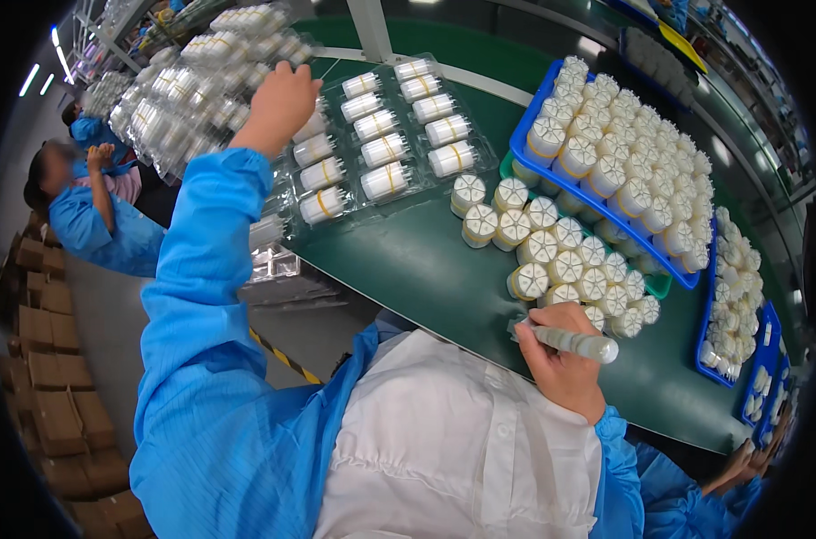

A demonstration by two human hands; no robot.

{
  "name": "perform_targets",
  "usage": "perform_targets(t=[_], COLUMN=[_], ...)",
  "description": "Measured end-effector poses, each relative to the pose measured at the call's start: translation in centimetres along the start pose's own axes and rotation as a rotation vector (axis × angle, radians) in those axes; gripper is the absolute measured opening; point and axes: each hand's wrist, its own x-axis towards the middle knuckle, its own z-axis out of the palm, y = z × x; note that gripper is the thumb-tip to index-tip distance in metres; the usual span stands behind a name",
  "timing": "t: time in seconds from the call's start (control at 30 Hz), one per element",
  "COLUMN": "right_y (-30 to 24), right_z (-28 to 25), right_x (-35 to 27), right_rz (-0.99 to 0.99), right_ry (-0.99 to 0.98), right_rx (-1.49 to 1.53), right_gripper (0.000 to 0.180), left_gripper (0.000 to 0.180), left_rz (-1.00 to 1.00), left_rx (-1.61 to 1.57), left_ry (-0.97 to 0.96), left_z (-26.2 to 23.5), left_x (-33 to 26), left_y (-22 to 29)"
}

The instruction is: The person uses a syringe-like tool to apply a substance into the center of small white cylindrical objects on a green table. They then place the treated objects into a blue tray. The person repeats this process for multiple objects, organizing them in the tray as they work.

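My left hand (280, 106) is stretched out over the far left edge of a clear plastic tray (399, 199). Its fingers are bent together, and what they hold, if anything, is hidden. White cylinders (385, 150) with a yellow band lie on their sides in rows in that tray. Closer to me, my right hand (562, 368) is closed around a whitish translucent stick (577, 343) with a rounded end; something clear shows at its other end. Just beyond this hand stand several white cylinders (565, 268), upright with segmented round tops showing.
A blue tray (518, 144) full of upright cylinders sits over a green tray (663, 286) on the green table (408, 269). Packed clear trays (188, 90) are piled at the far left. More blue trays line the right. Cartons (53, 359) and co-workers flank the table.
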Motion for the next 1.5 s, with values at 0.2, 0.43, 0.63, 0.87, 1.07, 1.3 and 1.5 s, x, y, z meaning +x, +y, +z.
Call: perform_targets(t=[0.2,0.43,0.63,0.87,1.07,1.3,1.5], right_y=[-0.1,-0.3,0.3,0.3,0.4,0.0,0.0], right_z=[0.3,0.5,0.2,0.6,1.0,0.9,1.2], right_x=[0.2,0.1,0.0,0.5,-0.1,-0.3,-0.3], right_rz=[-0.023,-0.010,-0.030,-0.083,-0.107,-0.055,-0.023], right_ry=[0.010,-0.004,0.075,0.128,0.108,0.083,0.041], right_rx=[0.011,0.029,0.010,0.002,0.036,0.012,0.002], right_gripper=[0.021,0.016,0.017,0.018,0.019,0.020,0.020], left_gripper=[0.030,0.054,0.050,0.052,0.051,0.054,0.057], left_rz=[0.078,0.308,0.149,0.404,0.391,0.372,0.361], left_rx=[-0.629,-0.906,-1.140,-1.361,-1.382,-1.371,-1.366], left_ry=[-0.137,0.097,-0.024,-0.322,-0.265,-0.173,-0.112], left_z=[-8.6,-7.2,-6.4,-9.1,-8.7,-7.8,-6.9], left_x=[-6.9,-15.0,-15.3,-19.8,-20.6,-21.4,-21.9], left_y=[7.6,20.8,22.2,21.5,22.4,23.0,23.3])
